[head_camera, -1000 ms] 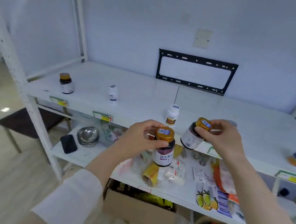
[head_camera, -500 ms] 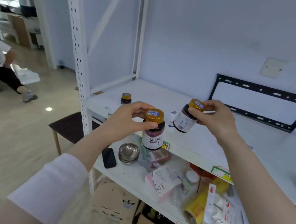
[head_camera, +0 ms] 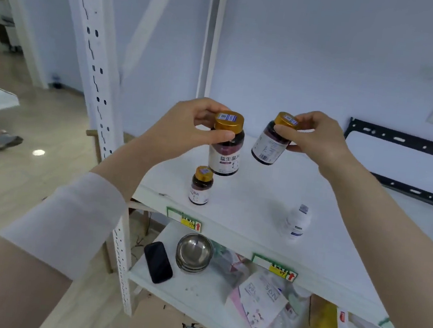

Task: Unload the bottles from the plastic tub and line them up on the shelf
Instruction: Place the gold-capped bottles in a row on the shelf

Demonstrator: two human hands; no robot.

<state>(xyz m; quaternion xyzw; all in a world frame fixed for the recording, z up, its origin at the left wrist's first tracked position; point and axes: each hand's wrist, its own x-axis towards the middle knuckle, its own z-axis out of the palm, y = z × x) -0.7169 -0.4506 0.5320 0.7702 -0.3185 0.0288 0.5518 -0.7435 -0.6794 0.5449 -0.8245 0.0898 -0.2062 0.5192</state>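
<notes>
My left hand (head_camera: 186,129) grips a dark bottle with a gold cap (head_camera: 225,148) by its cap, upright above the white shelf (head_camera: 260,197). To its right, my right hand (head_camera: 312,138) pinches the gold cap of a second dark bottle (head_camera: 270,143), which hangs tilted. Both bottles are in the air over the shelf's left end. A smaller gold-capped bottle (head_camera: 200,186) stands on the shelf just below my left hand. A white bottle (head_camera: 297,221) stands further right on the shelf. The plastic tub is not in view.
The shelf's white upright post (head_camera: 95,73) rises at the left. A black bracket (head_camera: 407,167) leans on the wall at the back right. The lower shelf holds a black phone (head_camera: 157,262), steel bowls (head_camera: 194,251) and packets. A person's foot (head_camera: 1,138) shows at the far left.
The view has swung left and closer to the shelf's left end. Both hands with their bottles have moved up over that end, above the small gold-capped bottle.
</notes>
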